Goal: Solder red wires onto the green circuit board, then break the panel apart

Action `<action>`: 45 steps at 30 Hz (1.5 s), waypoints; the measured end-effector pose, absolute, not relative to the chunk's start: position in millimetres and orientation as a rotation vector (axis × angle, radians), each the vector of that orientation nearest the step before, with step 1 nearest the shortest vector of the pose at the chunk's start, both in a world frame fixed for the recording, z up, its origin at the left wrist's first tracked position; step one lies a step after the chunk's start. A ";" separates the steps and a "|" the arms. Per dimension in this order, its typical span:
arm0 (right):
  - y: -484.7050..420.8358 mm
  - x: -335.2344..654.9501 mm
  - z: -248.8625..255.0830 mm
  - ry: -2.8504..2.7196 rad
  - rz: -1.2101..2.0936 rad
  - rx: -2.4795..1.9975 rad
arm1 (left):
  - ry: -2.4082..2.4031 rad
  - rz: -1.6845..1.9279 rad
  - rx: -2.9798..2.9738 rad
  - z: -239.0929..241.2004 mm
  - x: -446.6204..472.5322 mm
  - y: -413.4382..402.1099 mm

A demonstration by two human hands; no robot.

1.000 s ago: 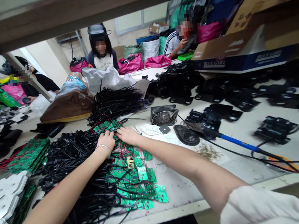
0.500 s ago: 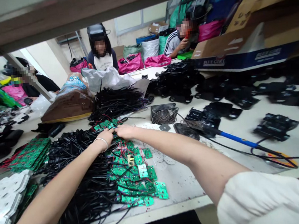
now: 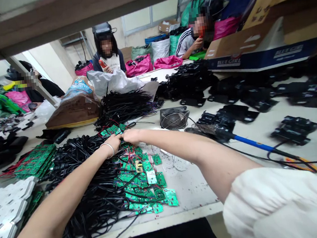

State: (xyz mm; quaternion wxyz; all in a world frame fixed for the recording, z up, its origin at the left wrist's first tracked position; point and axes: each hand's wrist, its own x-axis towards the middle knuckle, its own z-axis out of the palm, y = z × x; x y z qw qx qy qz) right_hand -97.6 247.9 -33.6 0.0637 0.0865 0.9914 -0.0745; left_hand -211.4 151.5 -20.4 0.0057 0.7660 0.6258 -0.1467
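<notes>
My left hand (image 3: pixel 112 144) and my right hand (image 3: pixel 131 136) meet at the far end of the pile of green circuit boards (image 3: pixel 142 180). The fingers of both are closed and nearly touching; a small dark bit shows between them, but what they hold I cannot make out. Just beyond the fingertips lie more green circuit boards (image 3: pixel 111 130) with red wires. Black cables (image 3: pixel 93 180) run leftward from the boards in a thick heap under my left forearm. One small tan board (image 3: pixel 139 166) with a yellow part rests on the green ones.
A black fan (image 3: pixel 175 118) stands right of my hands. Further right a blue-handled soldering iron (image 3: pixel 253 143) sits in its coil holder. White panels (image 3: pixel 9 212) and stacked green boards (image 3: pixel 35 159) lie left. A shelf (image 3: pixel 78 13) hangs overhead. Several people sit across the bench.
My hands stay together in nearly the same spot; the right forearm has shifted slightly. The view has moved a little. Across the bench, a person now holds up a red object.
</notes>
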 end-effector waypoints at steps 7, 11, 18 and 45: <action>239.1 -83.1 -36.2 3.058 -0.525 0.471 | 2.032 -0.211 2.317 -3.4 -223.9 139.0; 235.4 -54.3 -44.6 3.166 -0.673 0.606 | 2.238 -0.053 2.127 20.9 -248.6 153.3; 252.4 -41.4 -34.5 3.138 -0.988 1.234 | 2.252 -0.216 1.776 19.0 -272.5 193.2; 240.5 -151.2 2.3 2.837 -0.524 0.560 | 2.061 -0.446 1.949 42.6 -238.6 137.7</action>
